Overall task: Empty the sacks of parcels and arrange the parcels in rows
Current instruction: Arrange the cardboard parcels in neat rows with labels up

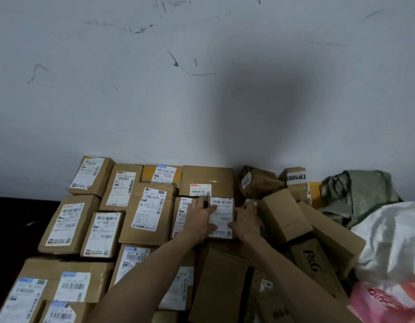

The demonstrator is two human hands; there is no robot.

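Grips one labelled parcel with left hand and right hand, fingers pressed together. Has two sacks at 3 o'clock: green sack, white sack.

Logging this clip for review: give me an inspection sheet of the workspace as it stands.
Surface: dark floor, mostly covered.
Job's things: brown cardboard parcels in rows, left; loose brown boxes piled, right; crumpled green sack; white woven sack.
Clutter: blurred pink printed bag.
Grips: left hand and right hand hold a small white-labelled cardboard parcel by its sides.
Cables: nothing seen.
Surroundings: scuffed white wall.
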